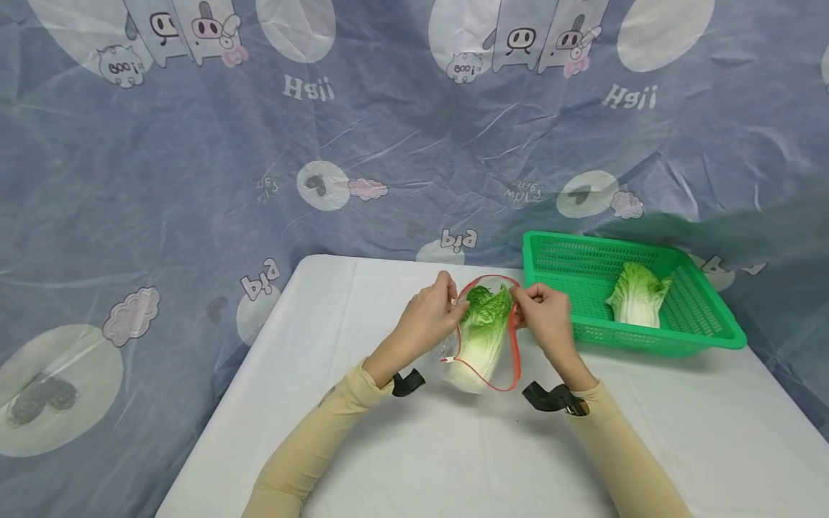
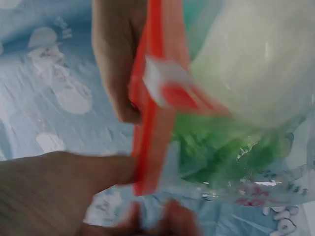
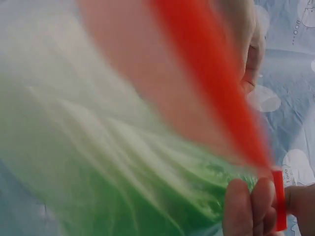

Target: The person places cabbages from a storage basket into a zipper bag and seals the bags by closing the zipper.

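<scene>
Left hand (image 1: 427, 311) and right hand (image 1: 546, 315) are spaced apart at a clear bag (image 2: 268, 184), its red rim (image 1: 516, 352) pinched by the right; the left's grip cannot be told. Between them, cabbage (image 1: 483, 327) is enclosed.

At the right of the head view we see a green basket (image 1: 648, 339) of perforated plastic, with a cabbage (image 1: 637, 298) lying inside it. Beneath it we see a white tabletop (image 1: 466, 467) across the lower middle, and behind, a blue-grey cloth (image 1: 388, 129) printed with pale circles, lettering and cartoon figures along the top.
</scene>
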{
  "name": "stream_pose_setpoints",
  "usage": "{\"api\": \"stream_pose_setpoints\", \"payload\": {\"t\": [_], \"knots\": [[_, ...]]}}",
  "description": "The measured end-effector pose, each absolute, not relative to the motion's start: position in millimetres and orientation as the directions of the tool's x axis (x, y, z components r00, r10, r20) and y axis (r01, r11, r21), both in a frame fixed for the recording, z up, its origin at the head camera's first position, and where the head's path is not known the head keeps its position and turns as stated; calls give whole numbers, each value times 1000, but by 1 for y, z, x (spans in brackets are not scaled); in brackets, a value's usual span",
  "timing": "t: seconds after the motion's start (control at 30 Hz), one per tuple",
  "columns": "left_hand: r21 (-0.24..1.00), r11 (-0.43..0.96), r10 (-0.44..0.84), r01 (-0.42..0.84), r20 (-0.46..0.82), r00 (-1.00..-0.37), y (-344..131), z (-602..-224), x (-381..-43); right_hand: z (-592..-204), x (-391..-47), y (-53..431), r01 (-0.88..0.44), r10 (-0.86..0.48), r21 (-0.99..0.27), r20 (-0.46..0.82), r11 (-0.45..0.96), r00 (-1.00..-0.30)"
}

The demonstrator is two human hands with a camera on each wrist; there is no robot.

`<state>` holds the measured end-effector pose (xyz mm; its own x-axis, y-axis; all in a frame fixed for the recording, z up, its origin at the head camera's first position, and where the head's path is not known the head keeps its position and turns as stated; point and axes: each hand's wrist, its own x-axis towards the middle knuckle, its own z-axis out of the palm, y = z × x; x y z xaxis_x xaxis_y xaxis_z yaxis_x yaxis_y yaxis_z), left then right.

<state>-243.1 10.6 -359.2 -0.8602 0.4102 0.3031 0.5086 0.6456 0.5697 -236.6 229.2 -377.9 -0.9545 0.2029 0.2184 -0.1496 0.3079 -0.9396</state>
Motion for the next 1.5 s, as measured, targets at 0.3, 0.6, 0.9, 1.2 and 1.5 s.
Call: {"api": "stream_pose_setpoints", "payload": {"t": [0.3, 0.6, 0.9, 1.2, 1.5], "knots": [[435, 746, 526, 504, 78, -847, 2, -345, -222, -364, -234, 249, -175, 291, -964, 228, 199, -929], [696, 557, 280, 452, 355, -892, -27, -325, -240, -336, -212, 259, -230, 235, -962, 260, 149, -937], [911, 239, 255, 337, 276, -927, -47, -312, -243, -306, -183, 254, -289, 14, -957, 289, 27, -957], [970, 104, 479, 218, 143, -866, -63, -307, -250, -304, -180, 264, -307, -36, -951, 308, -33, -951], [947, 160, 344, 280, 213, -915, -59, -310, -254, -310, -191, 272, -203, 56, -977, 207, 65, -977]]}}
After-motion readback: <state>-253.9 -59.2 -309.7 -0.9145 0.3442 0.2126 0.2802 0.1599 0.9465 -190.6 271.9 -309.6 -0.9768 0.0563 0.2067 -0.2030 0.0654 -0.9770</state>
